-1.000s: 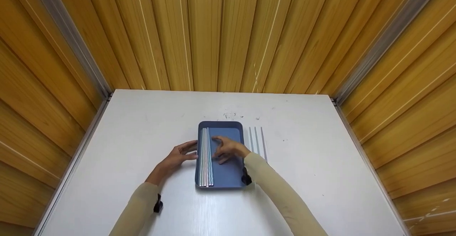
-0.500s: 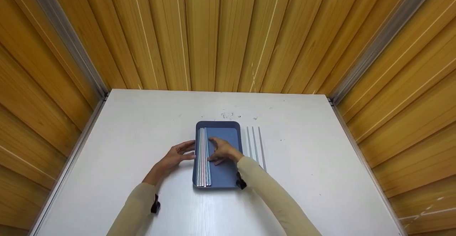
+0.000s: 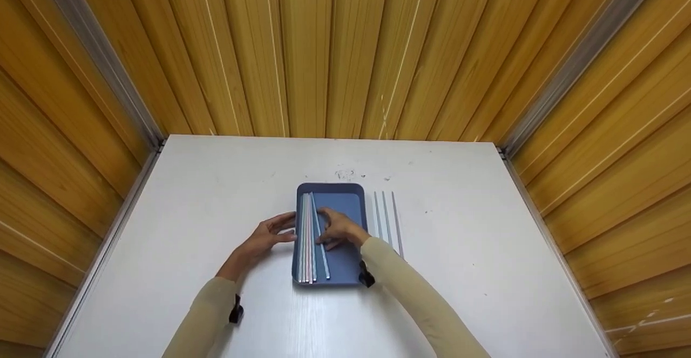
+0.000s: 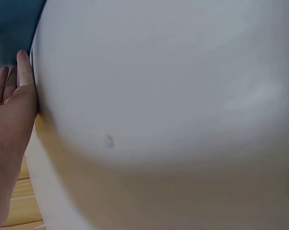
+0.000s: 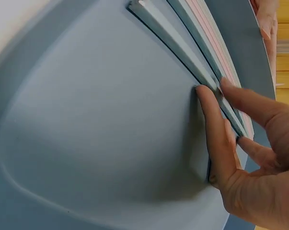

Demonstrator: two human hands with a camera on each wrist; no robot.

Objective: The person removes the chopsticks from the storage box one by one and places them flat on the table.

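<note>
A blue rectangular tray (image 3: 345, 274) lies on the white table, several slim chopsticks (image 3: 306, 239) lined up along its left wall. My right hand (image 3: 339, 227) is inside the tray, its thumb and fingers pinching one pale blue chopstick (image 3: 325, 263) that slants away from the row at its near end. In the right wrist view, fingertips sit on both sides of that chopstick (image 5: 175, 40), and the pink and silver ones (image 5: 213, 40) lie just beyond. My left hand (image 3: 267, 237) rests against the tray's left outer wall, its fingers extended along it in the left wrist view.
Three more thin chopsticks (image 3: 386, 212) lie side by side on the table right of the tray, their near ends partly hidden by the right sleeve (image 3: 415, 288). Wood-patterned walls (image 3: 334, 50) enclose the table (image 3: 216, 158).
My right hand moved left to the row, and one pale blue chopstick's near end has swung right, apart from the others. My left hand has stayed at the tray's wall.
</note>
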